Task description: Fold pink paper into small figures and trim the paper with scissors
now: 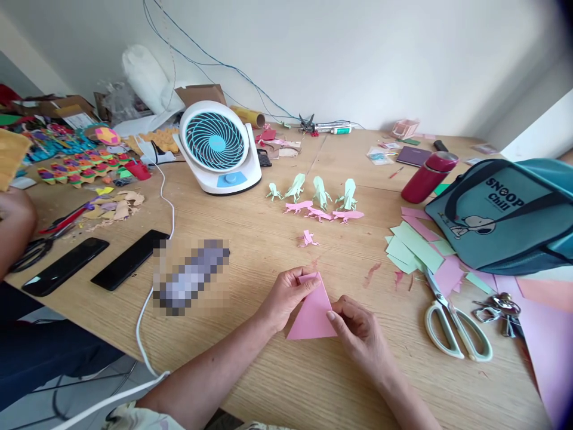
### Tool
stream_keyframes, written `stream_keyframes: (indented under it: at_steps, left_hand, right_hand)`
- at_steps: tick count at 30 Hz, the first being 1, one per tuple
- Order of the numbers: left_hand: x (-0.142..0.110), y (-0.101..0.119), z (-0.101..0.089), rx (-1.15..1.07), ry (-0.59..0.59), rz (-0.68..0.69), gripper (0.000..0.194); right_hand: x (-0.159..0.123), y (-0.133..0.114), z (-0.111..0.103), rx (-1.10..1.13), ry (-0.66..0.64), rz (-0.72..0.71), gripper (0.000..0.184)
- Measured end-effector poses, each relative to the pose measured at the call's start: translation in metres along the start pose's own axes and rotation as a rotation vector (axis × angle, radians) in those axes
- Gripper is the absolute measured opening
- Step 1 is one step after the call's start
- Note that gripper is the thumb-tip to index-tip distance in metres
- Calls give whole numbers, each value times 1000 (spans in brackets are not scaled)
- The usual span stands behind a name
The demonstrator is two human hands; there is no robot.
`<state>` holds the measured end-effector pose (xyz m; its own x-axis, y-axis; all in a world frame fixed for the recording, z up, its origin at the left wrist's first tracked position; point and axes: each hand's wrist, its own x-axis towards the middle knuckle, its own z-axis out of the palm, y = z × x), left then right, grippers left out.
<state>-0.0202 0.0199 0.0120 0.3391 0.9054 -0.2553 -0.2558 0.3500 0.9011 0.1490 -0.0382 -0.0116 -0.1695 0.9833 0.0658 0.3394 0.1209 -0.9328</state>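
A folded piece of pink paper [312,316], roughly a triangle with its narrow end away from me, is held between both hands just above the wooden table. My left hand [290,297] pinches it near the top corner, thumb on the front face. The right thumb and fingers of my right hand [357,325] grip its right edge lower down. Beyond the hands stands a small pink paper figure [308,239]. Farther back are several pink paper figures [319,213] in a row, with several pale green ones [321,192] behind them.
Scissors [454,328], keys [502,309] and green paper pieces [414,246] lie to the right, beside a teal bag [505,215] and a red bottle [430,177]. A white fan [219,149] stands at back left. Phones [129,260] and a white cable [145,310] lie left, near another person's arm [15,230].
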Motion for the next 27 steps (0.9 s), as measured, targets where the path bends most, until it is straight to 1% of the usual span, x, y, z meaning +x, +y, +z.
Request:
stream_keyframes:
  at_steps: [2,4,8,12,15,19,24,27]
  left_hand:
    - [-3,0,3,24,-31,-38,40]
    - [-5,0,6,55,-35,-67,39]
    - [-7,-1,9,94,-19,-72,38]
    - [-9,-3,10,185,-73,-89,32]
    - [-9,-4,11,223,-75,-57,29]
    - [-5,-4,6,234,4,24,30]
    - [3,0,-5,130,124,110,34]
    - [6,3,-10,90,205,135,35]
  right_hand:
    - [0,-1,1,-3,17,1,35]
    - [0,-1,1,-19,19,-5,38]
    - [-1,-3,3,-30,6,-10,36]
    - [-1,-3,5,-23,35,-16,35]
    - [-1,-1,5,-29,18,-15,36]
    - [-2,-1,5,-77,-12,-26,38]
    - [-2,-3,5,-161,-45,-51,39]
    - [-3,-3,5,-190,-72,-49,37]
